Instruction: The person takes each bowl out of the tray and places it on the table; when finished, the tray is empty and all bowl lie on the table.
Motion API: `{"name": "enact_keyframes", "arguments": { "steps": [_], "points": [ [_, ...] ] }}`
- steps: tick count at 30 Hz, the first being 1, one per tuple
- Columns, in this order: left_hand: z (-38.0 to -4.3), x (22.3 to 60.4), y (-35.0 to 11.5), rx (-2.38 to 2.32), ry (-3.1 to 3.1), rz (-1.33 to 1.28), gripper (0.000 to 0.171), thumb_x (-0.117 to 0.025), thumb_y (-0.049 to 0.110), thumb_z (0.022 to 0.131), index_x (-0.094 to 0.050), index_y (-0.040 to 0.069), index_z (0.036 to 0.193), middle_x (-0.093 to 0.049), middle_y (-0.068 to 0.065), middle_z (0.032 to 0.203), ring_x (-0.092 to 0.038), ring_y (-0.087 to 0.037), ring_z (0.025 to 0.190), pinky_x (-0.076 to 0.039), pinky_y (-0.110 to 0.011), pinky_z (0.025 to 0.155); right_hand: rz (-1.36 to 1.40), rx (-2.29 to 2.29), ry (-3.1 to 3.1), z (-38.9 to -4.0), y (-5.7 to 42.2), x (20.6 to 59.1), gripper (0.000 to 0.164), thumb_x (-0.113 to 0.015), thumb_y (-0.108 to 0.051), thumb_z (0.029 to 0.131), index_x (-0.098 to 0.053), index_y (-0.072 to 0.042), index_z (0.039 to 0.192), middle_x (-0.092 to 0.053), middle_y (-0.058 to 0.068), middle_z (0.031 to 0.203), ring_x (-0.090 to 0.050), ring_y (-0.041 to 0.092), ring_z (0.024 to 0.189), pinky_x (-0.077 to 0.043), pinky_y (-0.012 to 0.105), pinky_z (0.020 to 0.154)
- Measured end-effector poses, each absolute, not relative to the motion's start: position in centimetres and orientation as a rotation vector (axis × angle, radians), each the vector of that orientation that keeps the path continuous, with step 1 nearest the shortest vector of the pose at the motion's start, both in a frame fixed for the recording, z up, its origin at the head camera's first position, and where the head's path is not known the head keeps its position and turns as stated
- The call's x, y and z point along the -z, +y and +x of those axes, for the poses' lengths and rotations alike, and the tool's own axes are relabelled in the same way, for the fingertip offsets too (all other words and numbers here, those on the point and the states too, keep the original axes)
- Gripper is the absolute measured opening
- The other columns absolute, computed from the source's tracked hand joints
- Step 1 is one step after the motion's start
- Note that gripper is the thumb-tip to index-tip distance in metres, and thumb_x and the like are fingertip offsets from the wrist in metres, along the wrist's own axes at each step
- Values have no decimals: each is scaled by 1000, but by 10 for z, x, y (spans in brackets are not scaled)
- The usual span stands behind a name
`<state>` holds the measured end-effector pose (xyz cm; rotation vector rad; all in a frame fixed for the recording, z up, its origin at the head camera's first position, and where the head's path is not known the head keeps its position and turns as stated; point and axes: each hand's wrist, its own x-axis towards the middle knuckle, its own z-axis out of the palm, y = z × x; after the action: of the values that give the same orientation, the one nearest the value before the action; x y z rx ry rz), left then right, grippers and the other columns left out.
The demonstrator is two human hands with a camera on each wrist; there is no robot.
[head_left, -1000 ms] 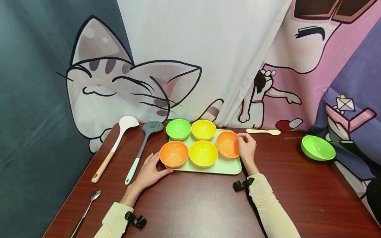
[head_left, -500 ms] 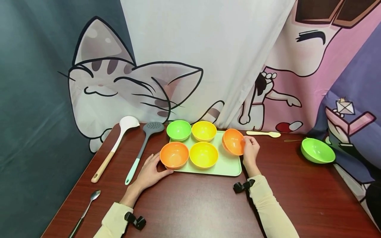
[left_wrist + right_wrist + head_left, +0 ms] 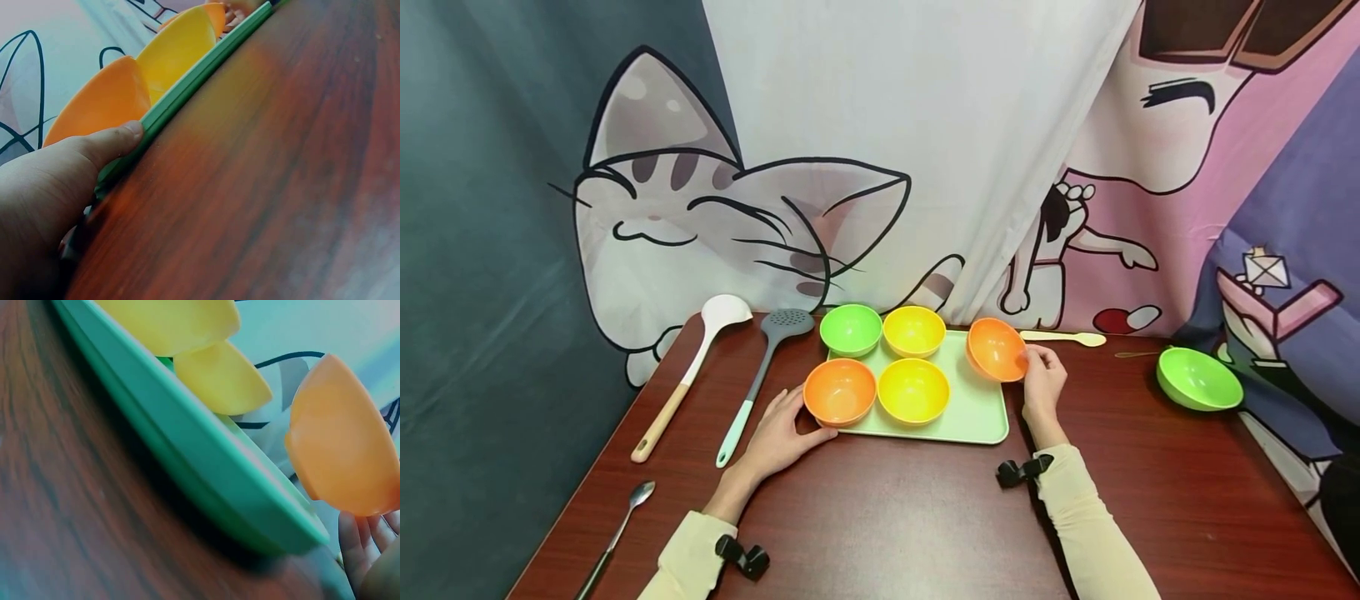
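Note:
My right hand [image 3: 1043,385] pinches the near-right rim of an orange bowl [image 3: 995,348], which is tilted and raised over the right end of the pale green tray [image 3: 976,418]. In the right wrist view, this orange bowl [image 3: 344,440] hangs clear of the tray, fingertips at its edge. My left hand [image 3: 780,433] holds the tray's front-left corner, the thumb [image 3: 122,140] along its edge in the left wrist view. Beside that hand sits another orange bowl [image 3: 839,392]. Two yellow bowls [image 3: 913,392] and a green bowl [image 3: 851,330] also stand on the tray.
Left of the tray lie a white ladle [image 3: 700,358] with a wooden handle, a grey slotted turner [image 3: 765,367] and a metal spoon [image 3: 625,525]. A cream spoon [image 3: 1063,337] lies at the back. A second green bowl [image 3: 1199,380] stands far right, near the curtain.
The right hand has lifted the orange bowl from the tray, tilted it and carried it right and slightly back. My left hand has stayed at the tray corner.

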<state>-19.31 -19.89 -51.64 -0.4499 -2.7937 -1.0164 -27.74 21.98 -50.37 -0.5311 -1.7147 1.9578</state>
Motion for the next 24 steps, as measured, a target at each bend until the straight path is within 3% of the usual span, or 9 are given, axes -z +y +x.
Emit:
{"name": "enact_keyframes", "arguments": {
  "steps": [7, 24],
  "points": [
    [-193, 517, -199, 1012, -2802, -438, 89, -78, 57, 78, -46, 14, 149, -49, -10, 152, -43, -27, 143, -20, -53, 125, -560, -1989, -1649, -269, 237, 502, 7, -62, -5, 91, -68, -8, 89, -64, -6, 76, -55, 4, 54, -49, 14, 47],
    [-194, 517, -199, 1011, -2802, -447, 87, -80, 54, 79, -47, 15, 149, -49, -9, 151, -44, -26, 143, -20, -54, 124, -620, -2027, -1519, -253, 278, 500, 7, -63, -2, 91, -66, -4, 97, -59, -1, 83, -58, 8, 64, -56, 18, 50]
  ]
}}
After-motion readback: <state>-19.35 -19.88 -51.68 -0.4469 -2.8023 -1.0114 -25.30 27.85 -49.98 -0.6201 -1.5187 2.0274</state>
